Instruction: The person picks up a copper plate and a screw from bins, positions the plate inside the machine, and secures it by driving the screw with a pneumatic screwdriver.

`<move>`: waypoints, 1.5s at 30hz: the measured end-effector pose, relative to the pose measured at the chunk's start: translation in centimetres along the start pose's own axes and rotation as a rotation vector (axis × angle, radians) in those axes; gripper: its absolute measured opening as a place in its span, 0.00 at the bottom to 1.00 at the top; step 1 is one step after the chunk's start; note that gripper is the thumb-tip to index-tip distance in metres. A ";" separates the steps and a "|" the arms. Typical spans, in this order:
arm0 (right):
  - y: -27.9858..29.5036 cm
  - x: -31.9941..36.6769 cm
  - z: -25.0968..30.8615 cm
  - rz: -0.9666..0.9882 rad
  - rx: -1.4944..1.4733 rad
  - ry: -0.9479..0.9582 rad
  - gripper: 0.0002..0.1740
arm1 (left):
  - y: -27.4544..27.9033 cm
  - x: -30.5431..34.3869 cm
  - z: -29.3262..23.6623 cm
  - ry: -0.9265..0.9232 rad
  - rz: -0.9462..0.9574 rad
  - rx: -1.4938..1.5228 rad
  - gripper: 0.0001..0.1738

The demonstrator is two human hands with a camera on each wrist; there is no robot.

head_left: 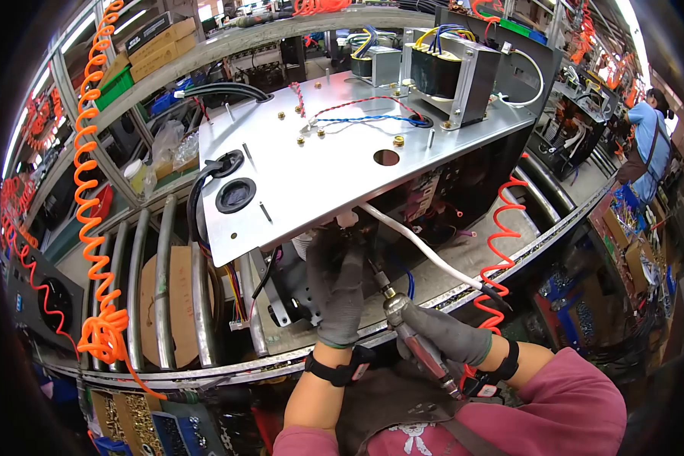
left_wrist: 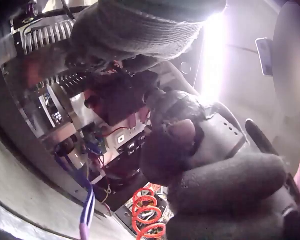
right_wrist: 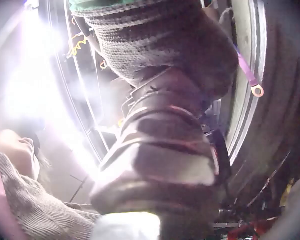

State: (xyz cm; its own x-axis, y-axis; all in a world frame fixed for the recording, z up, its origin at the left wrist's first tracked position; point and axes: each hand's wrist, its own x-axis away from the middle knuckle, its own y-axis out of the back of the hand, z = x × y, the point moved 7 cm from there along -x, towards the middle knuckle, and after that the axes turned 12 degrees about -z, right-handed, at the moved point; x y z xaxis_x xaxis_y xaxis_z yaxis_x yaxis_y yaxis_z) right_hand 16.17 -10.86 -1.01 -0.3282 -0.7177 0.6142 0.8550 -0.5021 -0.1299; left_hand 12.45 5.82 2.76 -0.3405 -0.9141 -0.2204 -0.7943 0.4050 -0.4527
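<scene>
My gloved left hand point(head_left: 338, 296) reaches under the silver metal plate point(head_left: 311, 159) into a partly assembled machine. Its fingertips sit in shadow beneath the plate edge, so I cannot tell what they hold. With my gloved right hand point(head_left: 452, 334) I grip an air screwdriver point(head_left: 432, 361), its metal nose angled up into the machine beside the left hand. The left wrist view has the tool head point(left_wrist: 177, 107) pointed at the dark interior, just below the left glove point(left_wrist: 135, 35). Close up in the right wrist view is the tool body point(right_wrist: 160, 165). A white cable point(head_left: 422, 247) hangs over the opening.
Transformers point(head_left: 437, 72) and twisted wires stand on the plate. The machine rests on a conveyor with steel rollers point(head_left: 162, 296). Orange coiled air hoses point(head_left: 90, 197) hang at left and right point(head_left: 501, 251). Screw bins point(head_left: 133, 418) lie below the conveyor edge. Another person point(head_left: 646, 140) stands at far right.
</scene>
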 end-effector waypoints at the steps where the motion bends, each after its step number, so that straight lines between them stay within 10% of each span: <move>1: -0.1 0.0 -0.1 0.012 -0.027 0.002 0.29 | 0.2 0.1 -0.1 0.041 -0.015 0.053 0.27; 28: 0.1 -0.5 -0.4 -0.037 -0.032 0.081 0.22 | 1.4 0.5 1.4 -0.324 0.105 -0.495 0.34; 31: -0.4 0.2 0.3 -0.033 -0.063 0.081 0.22 | 2.0 0.5 0.1 0.105 -0.017 -0.023 0.30; 33: -0.6 0.4 0.7 -0.039 -0.091 0.045 0.21 | 3.0 0.0 -3.1 -0.059 -0.203 -0.149 0.27; 37: -0.8 0.5 0.8 -0.005 -0.081 0.035 0.18 | 0.6 -1.3 -7.9 -0.675 0.079 -1.005 0.22; 45: -0.6 0.2 0.3 0.012 -0.071 0.060 0.16 | -0.7 -2.0 -3.8 -0.609 0.205 -1.142 0.17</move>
State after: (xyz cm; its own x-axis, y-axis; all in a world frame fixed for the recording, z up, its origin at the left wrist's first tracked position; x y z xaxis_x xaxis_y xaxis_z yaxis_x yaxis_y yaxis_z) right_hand 15.75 -10.55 -0.54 -0.3430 -0.7504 0.5650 0.8290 -0.5247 -0.1936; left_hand 11.81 7.32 6.82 -0.4636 -0.5604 -0.6863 -0.8338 0.0140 0.5519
